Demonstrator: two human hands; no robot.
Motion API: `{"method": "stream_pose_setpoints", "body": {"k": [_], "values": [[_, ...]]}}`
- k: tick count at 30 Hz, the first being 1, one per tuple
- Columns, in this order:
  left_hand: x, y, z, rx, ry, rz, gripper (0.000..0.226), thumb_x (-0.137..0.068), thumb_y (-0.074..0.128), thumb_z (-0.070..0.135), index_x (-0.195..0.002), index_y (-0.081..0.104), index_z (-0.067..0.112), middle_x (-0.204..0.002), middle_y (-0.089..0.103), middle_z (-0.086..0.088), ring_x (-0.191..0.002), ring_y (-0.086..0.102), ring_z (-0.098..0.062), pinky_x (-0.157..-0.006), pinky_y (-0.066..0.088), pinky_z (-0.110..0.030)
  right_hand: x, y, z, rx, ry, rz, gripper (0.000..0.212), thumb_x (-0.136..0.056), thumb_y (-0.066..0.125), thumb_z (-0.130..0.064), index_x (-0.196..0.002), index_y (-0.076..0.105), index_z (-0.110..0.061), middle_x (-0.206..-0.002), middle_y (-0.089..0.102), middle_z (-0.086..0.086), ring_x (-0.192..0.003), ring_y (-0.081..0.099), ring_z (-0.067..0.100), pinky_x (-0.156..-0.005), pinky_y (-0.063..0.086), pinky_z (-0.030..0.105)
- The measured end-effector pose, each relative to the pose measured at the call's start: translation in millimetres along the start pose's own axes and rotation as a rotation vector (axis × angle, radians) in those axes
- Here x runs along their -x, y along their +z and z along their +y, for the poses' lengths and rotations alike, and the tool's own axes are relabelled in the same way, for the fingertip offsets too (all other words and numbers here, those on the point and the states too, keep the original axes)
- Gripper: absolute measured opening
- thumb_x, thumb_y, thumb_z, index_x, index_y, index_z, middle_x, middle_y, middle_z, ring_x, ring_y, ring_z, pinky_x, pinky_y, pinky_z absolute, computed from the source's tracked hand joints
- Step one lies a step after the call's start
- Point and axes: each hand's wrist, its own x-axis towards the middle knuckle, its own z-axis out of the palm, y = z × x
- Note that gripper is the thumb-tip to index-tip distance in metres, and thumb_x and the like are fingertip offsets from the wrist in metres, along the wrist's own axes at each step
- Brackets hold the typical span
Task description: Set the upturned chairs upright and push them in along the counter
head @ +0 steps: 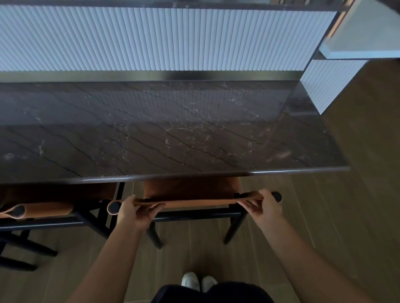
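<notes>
A chair [192,189] with a tan leather seat and black legs stands upright in front of me, its seat partly under the dark marble counter [145,136]. My left hand [133,212] grips the left end of its tan backrest strap [198,202]. My right hand [261,204] grips the right end of the same strap. A second, matching chair [43,209] stands upright to the left, also tucked partly under the counter edge.
A white fluted panel [137,36] rises behind the counter top, with a white ledge [365,49] at the right. Wooden floor [376,185] spreads to the right of the counter's end. My white shoes [198,280] are on the floor just behind the chair.
</notes>
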Motion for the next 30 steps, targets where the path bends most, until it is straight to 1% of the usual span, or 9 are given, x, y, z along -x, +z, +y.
{"method": "stream_pose_setpoints", "body": {"k": [3,6,10,13,16,19,21,25,30], "values": [[-3,3,0,-0.03,-0.002,-0.008,0.017,-0.099,0.037,0.007,-0.086,0.047,0.003,-0.135,0.049,-0.027,-0.12,0.049,-0.051,-0.075,0.05,-0.06,-3,1,-2,0.008,0.004,0.016,0.032,-0.092,0.058,-0.001,-0.123,0.051,-0.002,-0.113,0.062,0.025,-0.093,0.067,0.038,-0.066,0.06,0.053],[0,5,-1,-0.062,0.004,-0.01,0.017,-0.099,0.035,0.005,-0.085,0.045,0.002,-0.136,0.046,-0.03,-0.122,0.046,-0.053,-0.085,0.047,-0.06,-2,2,-1,0.023,-0.014,0.028,0.035,-0.092,0.058,-0.001,-0.126,0.05,-0.002,-0.113,0.062,0.027,-0.095,0.067,0.04,-0.059,0.06,0.051],[0,3,-2,-0.1,0.025,0.012,0.023,-0.101,0.037,0.011,-0.081,0.044,0.003,-0.135,0.047,-0.03,-0.123,0.046,-0.052,-0.094,0.044,-0.061,-1,1,-1,0.021,-0.008,0.008,0.032,-0.094,0.058,-0.004,-0.124,0.051,-0.002,-0.115,0.062,0.026,-0.094,0.068,0.039,-0.068,0.06,0.054],[2,1,-3,-0.114,0.035,0.014,0.018,-0.099,0.037,0.008,-0.084,0.046,0.003,-0.132,0.051,-0.029,-0.118,0.051,-0.052,-0.089,0.049,-0.06,0,0,-4,0.008,-0.004,0.009,0.032,-0.093,0.058,-0.002,-0.124,0.051,0.0,-0.117,0.06,0.027,-0.094,0.066,0.04,-0.072,0.059,0.057],[3,-1,-2,-0.101,0.04,0.007,0.015,-0.097,0.034,0.002,-0.088,0.046,0.002,-0.13,0.049,-0.03,-0.117,0.049,-0.054,-0.09,0.047,-0.063,-1,1,-3,0.03,-0.028,0.03,0.035,-0.091,0.056,0.002,-0.125,0.05,0.002,-0.116,0.06,0.03,-0.093,0.067,0.042,-0.064,0.059,0.057],[4,-3,-1,-0.112,0.037,0.009,0.012,-0.096,0.035,0.001,-0.096,0.046,0.002,-0.131,0.049,-0.03,-0.113,0.051,-0.053,-0.081,0.049,-0.063,0,-1,-2,0.057,-0.048,0.021,0.024,-0.092,0.055,0.003,-0.116,0.053,0.003,-0.111,0.059,0.029,-0.088,0.067,0.041,-0.06,0.058,0.056],[5,-2,-2,-0.124,0.039,0.011,0.013,-0.096,0.034,0.0,-0.093,0.047,0.001,-0.129,0.05,-0.03,-0.112,0.052,-0.053,-0.081,0.05,-0.062,0,-2,-3,0.053,-0.055,0.027,0.025,-0.092,0.056,0.003,-0.117,0.053,0.003,-0.109,0.059,0.028,-0.086,0.067,0.039,-0.059,0.059,0.055],[11,-2,-2,-0.13,0.029,-0.001,0.017,-0.097,0.036,0.003,-0.085,0.048,0.003,-0.128,0.053,-0.03,-0.112,0.054,-0.051,-0.086,0.049,-0.061,0,-3,-2,0.059,-0.061,0.024,0.031,-0.093,0.057,0.0,-0.123,0.053,0.003,-0.111,0.06,0.027,-0.085,0.067,0.036,-0.064,0.06,0.054],[13,-1,-5,-0.152,0.059,0.031,0.017,-0.098,0.04,0.007,-0.086,0.05,0.001,-0.131,0.052,-0.028,-0.109,0.057,-0.045,-0.076,0.054,-0.055,1,-5,-1,0.052,-0.051,-0.013,0.034,-0.093,0.062,-0.006,-0.124,0.052,0.0,-0.104,0.062,0.023,-0.08,0.068,0.033,-0.074,0.059,0.053]]}}
